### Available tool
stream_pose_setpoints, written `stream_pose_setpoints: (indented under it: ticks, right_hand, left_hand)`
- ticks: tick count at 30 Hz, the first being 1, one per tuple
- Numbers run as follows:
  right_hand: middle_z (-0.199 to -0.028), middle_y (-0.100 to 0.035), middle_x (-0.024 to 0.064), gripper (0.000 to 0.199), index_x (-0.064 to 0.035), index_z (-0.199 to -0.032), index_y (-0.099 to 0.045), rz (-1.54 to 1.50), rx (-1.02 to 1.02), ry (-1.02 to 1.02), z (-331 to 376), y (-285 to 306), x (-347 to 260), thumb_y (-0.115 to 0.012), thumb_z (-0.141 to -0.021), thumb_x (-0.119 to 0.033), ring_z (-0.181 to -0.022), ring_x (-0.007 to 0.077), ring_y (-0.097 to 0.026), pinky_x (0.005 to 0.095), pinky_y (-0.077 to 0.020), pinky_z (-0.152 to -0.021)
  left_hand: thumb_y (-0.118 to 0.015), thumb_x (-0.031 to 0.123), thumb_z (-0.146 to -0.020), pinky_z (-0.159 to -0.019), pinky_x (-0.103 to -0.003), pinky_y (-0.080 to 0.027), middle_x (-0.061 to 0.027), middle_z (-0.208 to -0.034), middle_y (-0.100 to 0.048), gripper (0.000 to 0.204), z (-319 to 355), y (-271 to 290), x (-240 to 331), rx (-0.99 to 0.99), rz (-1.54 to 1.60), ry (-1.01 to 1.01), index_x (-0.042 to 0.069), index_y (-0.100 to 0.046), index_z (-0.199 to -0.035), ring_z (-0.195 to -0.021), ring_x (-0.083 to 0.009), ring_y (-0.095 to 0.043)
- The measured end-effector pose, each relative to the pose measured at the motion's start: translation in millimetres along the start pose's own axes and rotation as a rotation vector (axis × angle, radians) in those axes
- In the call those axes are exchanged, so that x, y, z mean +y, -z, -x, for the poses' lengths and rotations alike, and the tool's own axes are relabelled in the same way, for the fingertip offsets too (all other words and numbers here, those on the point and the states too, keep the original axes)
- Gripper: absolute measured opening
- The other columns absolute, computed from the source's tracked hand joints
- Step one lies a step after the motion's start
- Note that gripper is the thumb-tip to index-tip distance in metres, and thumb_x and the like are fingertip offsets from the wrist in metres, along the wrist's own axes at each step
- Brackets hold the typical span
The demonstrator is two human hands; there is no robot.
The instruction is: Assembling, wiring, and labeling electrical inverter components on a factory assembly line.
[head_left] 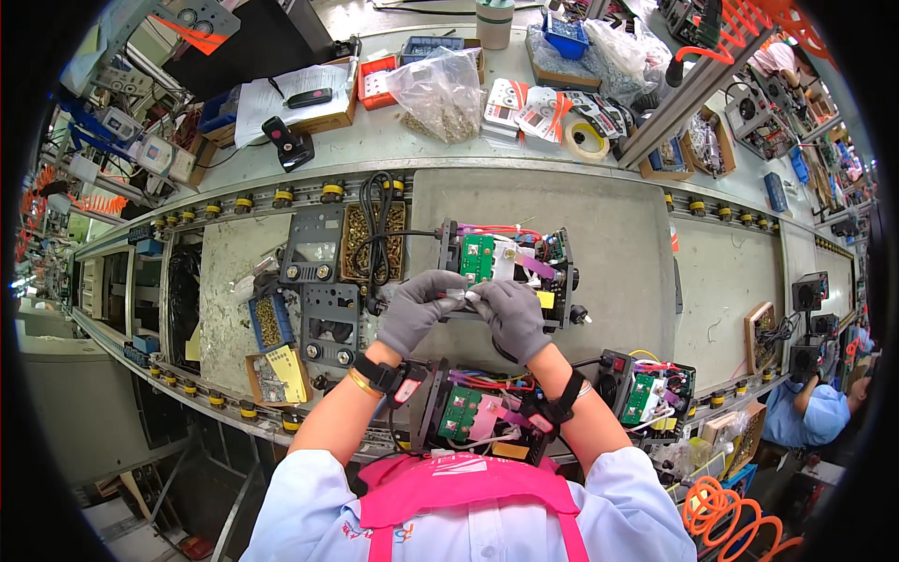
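Both my hands wear grey gloves and meet at the front edge of an open electronic unit. Its green circuit board, red wires and purple strips show inside a black frame. My left hand pinches a small white piece, perhaps a connector; its exact kind is too small to tell. Closed at the fingertips, my right hand meets it from the other side, also on something small and white. A black cable runs coiled from the unit's left side.
Nearer me stand a second open unit and a third. Left of the work lie black metal panels, a box of brass screws and a blue screw bin. Roller rails border the line; an orange coiled hose hangs lower right.
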State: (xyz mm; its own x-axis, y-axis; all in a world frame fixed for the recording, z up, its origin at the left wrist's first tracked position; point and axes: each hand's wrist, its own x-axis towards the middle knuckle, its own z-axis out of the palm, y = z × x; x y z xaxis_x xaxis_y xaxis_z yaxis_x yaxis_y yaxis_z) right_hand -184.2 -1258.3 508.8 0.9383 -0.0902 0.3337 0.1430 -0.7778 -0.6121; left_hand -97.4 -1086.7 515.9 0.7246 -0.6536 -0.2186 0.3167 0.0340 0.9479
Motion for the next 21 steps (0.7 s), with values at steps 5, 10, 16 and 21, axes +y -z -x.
stream_pose_setpoints:
  ticks: [5, 10, 16, 21]
  right_hand:
    - [-0.078, -0.061, 0.0048, 0.015, -0.0114, -0.092, -0.061, 0.027, -0.009, 0.016, -1.1, -0.4, -0.1, -0.062, -0.083, -0.024, -0.077, 0.0238, -0.06, 0.0371, -0.0439, -0.065]
    - [-0.076, -0.059, 0.0042, 0.016, -0.0116, -0.09, -0.062, 0.059, -0.039, 0.016, -0.6, 0.2, 1.1, -0.062, -0.083, -0.025, -0.075, 0.0238, -0.06, 0.0371, -0.0439, -0.064]
    - [-0.077, -0.06, 0.0035, 0.014, -0.0125, -0.089, -0.062, 0.103, -0.082, 0.024, -1.2, 1.5, -0.6, -0.063, -0.082, -0.025, -0.077, 0.0229, -0.059, 0.037, -0.0438, -0.065]
    - [-0.077, -0.06, 0.0027, 0.016, -0.0126, -0.089, -0.063, 0.172, -0.099, 0.062, -1.5, 0.5, -0.9, -0.065, -0.078, -0.024, -0.078, 0.0225, -0.058, 0.0371, -0.0431, -0.068]
  left_hand:
    - [-0.062, -0.006, -0.081, -0.075, -0.02, -0.049, -0.0011, -0.1, -0.066, 0.03, -1.0, 0.9, -0.2, -0.016, -0.009, -0.019, 0.006, -0.063, -0.109, -0.087, -0.0057, -0.059]
    - [-0.062, -0.008, -0.08, -0.083, -0.024, -0.05, -0.0024, -0.1, -0.066, 0.031, -3.8, 8.0, -0.8, -0.111, -0.079, -0.061, 0.003, -0.062, -0.108, -0.091, -0.0088, -0.06]
    - [-0.062, -0.009, -0.079, -0.085, -0.025, -0.05, -0.0043, -0.1, -0.066, 0.029, -3.3, 7.9, 1.9, -0.135, -0.145, -0.067, 0.001, -0.063, -0.106, -0.093, -0.0101, -0.06]
    - [-0.062, -0.009, -0.08, -0.084, -0.025, -0.051, -0.0033, -0.099, -0.066, 0.026, -3.3, 6.9, 2.8, -0.137, -0.262, -0.063, 0.001, -0.063, -0.105, -0.093, -0.0102, -0.061]
